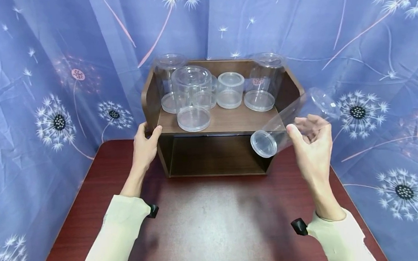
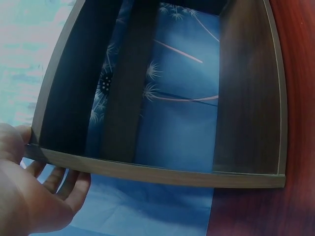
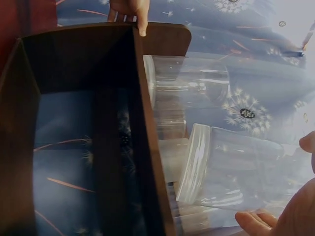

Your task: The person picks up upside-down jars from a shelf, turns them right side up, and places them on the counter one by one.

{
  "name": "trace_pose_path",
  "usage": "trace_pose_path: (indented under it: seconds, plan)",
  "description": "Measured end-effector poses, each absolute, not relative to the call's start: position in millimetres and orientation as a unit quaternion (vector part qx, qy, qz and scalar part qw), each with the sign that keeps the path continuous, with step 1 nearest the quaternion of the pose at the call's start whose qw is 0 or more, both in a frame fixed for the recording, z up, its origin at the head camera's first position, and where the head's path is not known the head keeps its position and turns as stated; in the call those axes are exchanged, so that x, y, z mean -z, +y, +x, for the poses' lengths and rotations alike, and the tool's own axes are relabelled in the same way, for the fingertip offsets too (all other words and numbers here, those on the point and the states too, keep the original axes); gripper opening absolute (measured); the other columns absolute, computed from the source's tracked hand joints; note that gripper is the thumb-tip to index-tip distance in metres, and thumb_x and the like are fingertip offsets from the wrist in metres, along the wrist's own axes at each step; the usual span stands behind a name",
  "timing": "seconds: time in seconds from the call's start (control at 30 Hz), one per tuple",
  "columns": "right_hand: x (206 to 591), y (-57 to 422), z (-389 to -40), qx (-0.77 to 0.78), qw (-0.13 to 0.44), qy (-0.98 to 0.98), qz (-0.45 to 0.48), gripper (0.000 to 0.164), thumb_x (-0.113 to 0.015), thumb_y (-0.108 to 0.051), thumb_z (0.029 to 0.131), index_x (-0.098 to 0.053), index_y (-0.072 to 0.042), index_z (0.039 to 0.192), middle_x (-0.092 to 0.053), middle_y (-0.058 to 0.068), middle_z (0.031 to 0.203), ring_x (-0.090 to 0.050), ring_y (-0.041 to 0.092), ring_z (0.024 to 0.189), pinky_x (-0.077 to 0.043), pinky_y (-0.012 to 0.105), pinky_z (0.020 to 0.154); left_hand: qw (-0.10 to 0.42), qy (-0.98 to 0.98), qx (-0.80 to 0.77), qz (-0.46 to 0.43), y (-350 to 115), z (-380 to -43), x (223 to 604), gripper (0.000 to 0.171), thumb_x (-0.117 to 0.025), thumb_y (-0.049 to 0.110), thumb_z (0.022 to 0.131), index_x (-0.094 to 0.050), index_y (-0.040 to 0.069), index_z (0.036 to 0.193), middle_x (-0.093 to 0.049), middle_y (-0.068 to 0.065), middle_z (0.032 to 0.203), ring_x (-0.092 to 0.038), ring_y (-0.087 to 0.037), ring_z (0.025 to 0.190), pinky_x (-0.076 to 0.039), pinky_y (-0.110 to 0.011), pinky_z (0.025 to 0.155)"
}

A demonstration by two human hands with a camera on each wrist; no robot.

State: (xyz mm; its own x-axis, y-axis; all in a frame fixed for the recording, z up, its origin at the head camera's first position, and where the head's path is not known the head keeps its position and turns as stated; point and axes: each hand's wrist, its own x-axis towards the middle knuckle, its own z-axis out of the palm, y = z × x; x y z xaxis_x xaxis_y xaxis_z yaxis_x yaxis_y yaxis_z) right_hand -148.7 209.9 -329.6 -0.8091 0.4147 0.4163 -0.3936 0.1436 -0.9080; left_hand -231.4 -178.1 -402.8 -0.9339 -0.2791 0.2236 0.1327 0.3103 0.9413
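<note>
My left hand (image 1: 145, 145) grips the left side of a brown wooden shelf unit (image 1: 216, 124), thumb at the upper board's front corner; in the left wrist view its fingers (image 2: 75, 191) curl under the side panel. My right hand (image 1: 314, 149) holds a tall clear plastic jar (image 1: 263, 143) in front of the shelf's right side. This jar is tilted, its thick whitish end (image 3: 194, 162) pointing down and left towards the shelf. A large clear jar (image 1: 193, 119) stands upright at the upper board's front left.
Further clear jars stand behind on the upper board: a tall one (image 1: 168, 103) at back left, a short lidded one (image 1: 231, 90) mid-back, another tall one (image 1: 260, 100) at right. The unit stands on a dark red table (image 1: 208, 220). A blue dandelion-print curtain (image 1: 58, 44) surrounds it.
</note>
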Motion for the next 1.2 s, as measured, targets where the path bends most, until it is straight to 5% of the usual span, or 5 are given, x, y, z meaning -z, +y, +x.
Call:
trace_pose_path:
  seconds: [0.27, 0.93, 1.2]
  plan:
    - [354.4, 210.5, -139.2, -0.683, 0.3, -0.666, -0.008, 0.041, -0.072, -0.001, 0.092, -0.05, -0.009, 0.127, -0.068, 0.011, 0.117, -0.067, 0.015, 0.101, -0.049, 0.022, 0.091, 0.175, -0.792, 0.584, 0.042, -178.6, -228.6, 403.8, 0.05, -0.064, 0.034, 0.103, -0.054, 0.003, 0.141, -0.06, -0.02, 0.13, -0.058, -0.029, 0.122, -0.045, -0.044, 0.102]
    - [401.2, 193.1, -134.4, -0.685, 0.242, -0.686, -0.041, 0.045, -0.071, -0.002, 0.094, -0.047, -0.004, 0.131, -0.067, 0.014, 0.119, -0.065, 0.013, 0.105, -0.05, 0.021, 0.09, 0.207, -0.792, 0.574, 0.031, -182.3, -226.5, 405.4, 0.05, -0.072, 0.036, 0.098, -0.063, 0.004, 0.135, -0.067, -0.015, 0.116, -0.058, -0.019, 0.103, -0.044, -0.03, 0.088]
    - [415.2, 185.5, -134.0, -0.687, 0.225, -0.689, -0.04, 0.046, -0.07, -0.001, 0.094, -0.045, 0.001, 0.133, -0.066, 0.016, 0.12, -0.065, 0.012, 0.105, -0.05, 0.02, 0.09, 0.286, -0.761, 0.58, 0.05, -171.4, -208.6, 415.6, 0.047, -0.067, 0.034, 0.102, -0.061, 0.005, 0.138, -0.065, -0.011, 0.124, -0.06, -0.018, 0.111, -0.046, -0.028, 0.096]
